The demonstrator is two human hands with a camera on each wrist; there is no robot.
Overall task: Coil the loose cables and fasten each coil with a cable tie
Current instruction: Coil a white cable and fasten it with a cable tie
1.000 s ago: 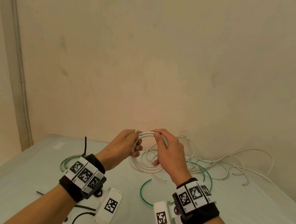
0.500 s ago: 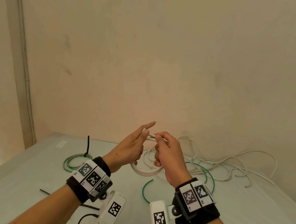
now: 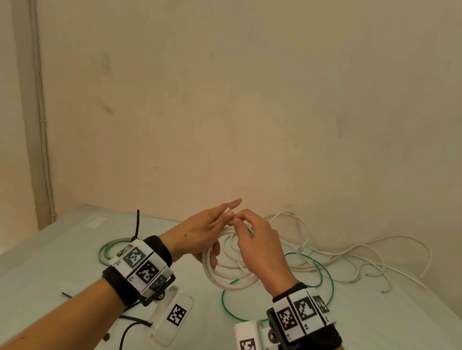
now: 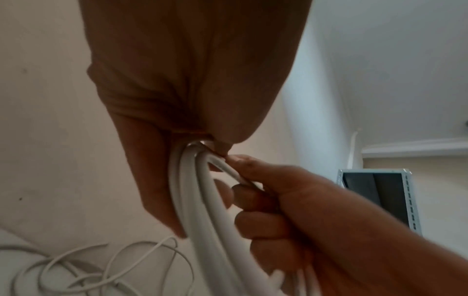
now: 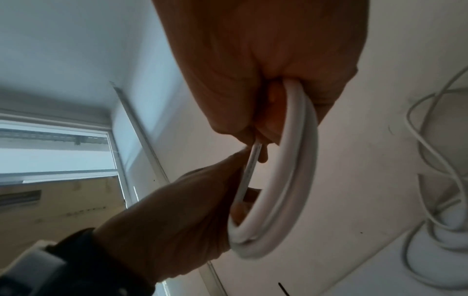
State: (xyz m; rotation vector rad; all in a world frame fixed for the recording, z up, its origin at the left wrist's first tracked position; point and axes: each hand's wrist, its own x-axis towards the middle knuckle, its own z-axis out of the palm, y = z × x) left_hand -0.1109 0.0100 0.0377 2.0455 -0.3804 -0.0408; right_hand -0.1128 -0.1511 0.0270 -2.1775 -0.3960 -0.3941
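A white cable coil (image 3: 221,279) of a few thick loops hangs above the table between my hands. My left hand (image 3: 217,231) holds its top edge between thumb and fingers, index finger pointing straight out. In the left wrist view the coil (image 4: 202,210) comes out from under my left palm (image 4: 177,120). My right hand (image 3: 248,230) meets the left at the top of the coil. In the right wrist view the coil (image 5: 293,170) runs into my right hand (image 5: 266,120), which also pinches a thin white strand (image 5: 250,166). Whether that is a tie or the cable's end I cannot tell.
On the grey table (image 3: 29,296) a green coil (image 3: 109,249) with a black tie (image 3: 137,222) lies left. A loose green cable (image 3: 327,280) and a tangle of loose white cable (image 3: 357,254) lie right, against the wall. Black ties (image 3: 132,319) lie near my left forearm.
The coil has dropped and now hangs lower, edge-on. My left index finger has straightened and my right fingertips have closed in on the top of the coil.
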